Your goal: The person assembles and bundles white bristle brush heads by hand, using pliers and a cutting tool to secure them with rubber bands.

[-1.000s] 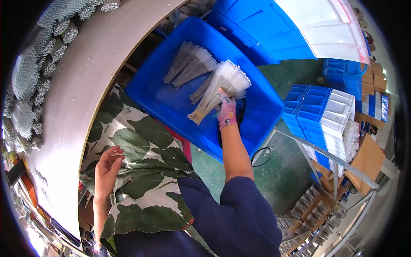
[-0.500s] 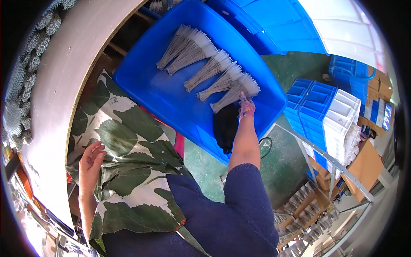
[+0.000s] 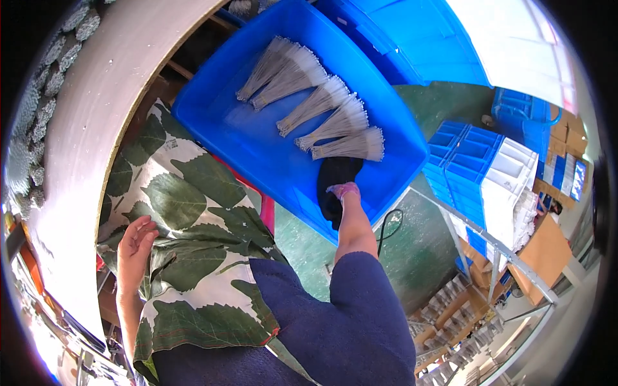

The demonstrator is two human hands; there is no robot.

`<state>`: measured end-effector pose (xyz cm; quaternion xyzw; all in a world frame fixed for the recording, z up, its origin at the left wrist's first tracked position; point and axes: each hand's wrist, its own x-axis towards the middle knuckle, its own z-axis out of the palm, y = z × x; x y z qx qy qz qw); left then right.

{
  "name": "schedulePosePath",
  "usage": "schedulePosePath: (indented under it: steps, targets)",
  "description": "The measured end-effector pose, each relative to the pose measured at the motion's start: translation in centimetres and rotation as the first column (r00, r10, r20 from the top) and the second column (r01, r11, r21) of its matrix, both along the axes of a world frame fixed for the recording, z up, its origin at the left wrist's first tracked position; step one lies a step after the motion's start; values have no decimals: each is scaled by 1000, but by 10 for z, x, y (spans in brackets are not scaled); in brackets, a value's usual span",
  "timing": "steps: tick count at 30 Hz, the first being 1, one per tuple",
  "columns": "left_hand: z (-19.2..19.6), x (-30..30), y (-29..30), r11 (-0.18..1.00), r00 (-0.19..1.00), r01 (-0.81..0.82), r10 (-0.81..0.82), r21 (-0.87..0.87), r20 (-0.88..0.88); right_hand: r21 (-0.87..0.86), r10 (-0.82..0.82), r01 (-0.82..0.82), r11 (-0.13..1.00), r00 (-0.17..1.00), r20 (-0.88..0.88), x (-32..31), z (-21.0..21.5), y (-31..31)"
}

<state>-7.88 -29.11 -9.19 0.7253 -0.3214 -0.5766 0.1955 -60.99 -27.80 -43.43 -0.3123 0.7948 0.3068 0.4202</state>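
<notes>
My left hand [image 3: 136,249] hangs before the leaf-patterned apron [image 3: 235,170], its fingers loosely bent and apart, nothing in them. Inside the large blue tub [image 3: 251,145], my right hand [image 3: 347,190], in a pink patterned covering, rests with bent fingers on a soft black cloth-like item [image 3: 340,170]; its exact kind is unclear. Just beyond that item lies a fanned bundle of thin pale wire-like stems with white tips [image 3: 354,145], the nearest of several such bundles [image 3: 293,74] in a slanting row along the tub's floor.
To the left runs a pale worktable [image 3: 77,148] with grey bristly pieces [image 3: 42,122] along its far side. Stacked blue and white crates [image 3: 470,161] stand at the right, behind a metal frame [image 3: 489,238]. A black cable loop [image 3: 389,228] lies by the tub.
My right hand has drawn back toward me from the nearest bundle's tips to the black item. That bundle now lies flatter and turned slightly. My left hand has hardly moved.
</notes>
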Motion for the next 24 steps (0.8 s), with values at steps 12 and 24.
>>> schedulePosePath:
  steps: [12, 24]
  targets:
    - [-1, 20, 14, 998, 996, -46, 43, -45, -80, 49, 191, -232, 971, 886, 423, -11, 114, -12]
    - [-5, 24, 22, 992, 988, -96, 86, -79, -125, -113, -92, 124, 986, 962, 256, -19, 295, -74]
